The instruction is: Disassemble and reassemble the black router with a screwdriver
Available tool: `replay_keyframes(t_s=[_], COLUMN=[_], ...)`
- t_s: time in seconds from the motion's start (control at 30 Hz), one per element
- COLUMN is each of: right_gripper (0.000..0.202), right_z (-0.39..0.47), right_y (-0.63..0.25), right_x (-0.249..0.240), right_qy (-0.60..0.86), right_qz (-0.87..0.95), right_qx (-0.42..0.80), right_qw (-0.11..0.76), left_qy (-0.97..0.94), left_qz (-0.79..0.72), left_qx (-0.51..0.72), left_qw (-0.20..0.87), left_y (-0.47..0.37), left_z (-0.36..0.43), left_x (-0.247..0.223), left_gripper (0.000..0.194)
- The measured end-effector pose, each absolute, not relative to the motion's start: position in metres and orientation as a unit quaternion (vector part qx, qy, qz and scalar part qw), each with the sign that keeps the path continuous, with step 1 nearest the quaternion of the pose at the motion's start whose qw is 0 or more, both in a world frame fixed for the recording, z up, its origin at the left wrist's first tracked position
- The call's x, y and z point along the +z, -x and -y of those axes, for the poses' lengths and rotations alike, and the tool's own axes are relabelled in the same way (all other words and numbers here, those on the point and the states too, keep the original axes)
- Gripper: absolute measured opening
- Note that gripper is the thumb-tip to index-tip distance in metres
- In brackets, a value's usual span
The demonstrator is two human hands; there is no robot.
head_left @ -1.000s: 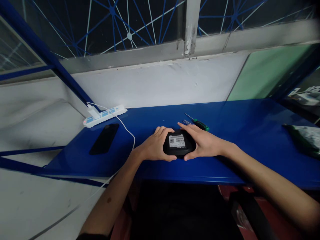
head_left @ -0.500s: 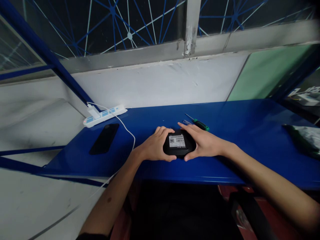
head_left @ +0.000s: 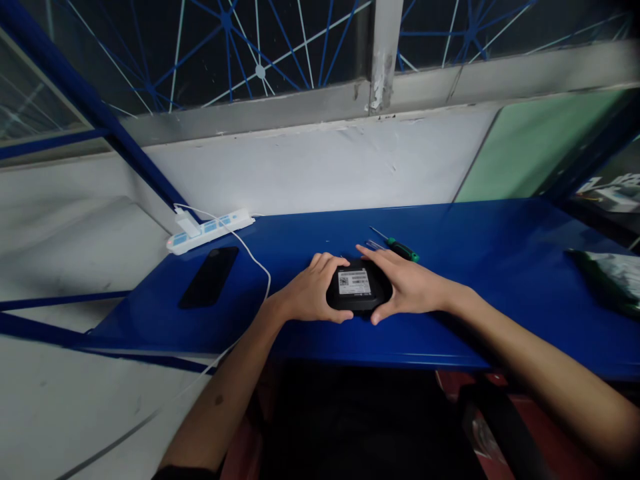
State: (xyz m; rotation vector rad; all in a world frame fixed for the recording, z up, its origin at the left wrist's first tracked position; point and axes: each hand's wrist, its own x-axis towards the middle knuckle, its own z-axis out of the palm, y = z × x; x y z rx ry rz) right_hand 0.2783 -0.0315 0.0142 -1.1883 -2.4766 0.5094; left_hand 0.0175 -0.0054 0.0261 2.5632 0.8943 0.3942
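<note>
A small black device (head_left: 359,303) with rounded edges is held between my two hands above the blue table. Its upper face bears a white label (head_left: 355,282) with a square code and printed lines. My left hand (head_left: 316,290) wraps its left side, thumb along the near edge and fingers over the far edge. On the right side my right hand (head_left: 400,283) grips it, thumb at the near edge, index finger stretched out beyond the far edge. Just past that hand lies a screwdriver (head_left: 401,250) with a green and black handle. The underside of the device is hidden.
The blue table (head_left: 320,340) runs along a white wall. At left lie a black phone (head_left: 209,277) and a white power strip (head_left: 213,231) with a plugged-in charger; its white cable (head_left: 260,263) passes under my left forearm. A green-and-silver bag (head_left: 613,277) sits at the right edge.
My right thumb has shifted very slightly toward me and to the right along the device's near edge. The device and my left hand stay where they were.
</note>
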Motion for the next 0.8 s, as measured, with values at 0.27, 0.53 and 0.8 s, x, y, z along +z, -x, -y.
replay_keyframes(t_s=[0.27,0.53,0.8], right_gripper=[0.132,0.132,0.134], right_z=[0.0312,0.0316,0.0309], right_y=[-0.2802,-0.2798,-0.2805], right_x=[0.0094,0.0129,0.0114], right_qy=[0.406,0.417,0.419], right_qz=[0.874,0.873,0.873], right_qx=[0.177,0.176,0.176], right_qw=[0.199,0.181,0.178], left_qy=[-0.914,-0.916,-0.917], left_qz=[-0.319,-0.323,-0.321], left_qx=[0.141,0.115,0.115], left_qw=[0.206,0.206,0.205], left_y=[-0.017,-0.0172,-0.0147], left_z=[0.0054,0.0048,0.003], left_x=[0.027,0.0295,0.028], left_gripper=[0.082,0.077,0.083])
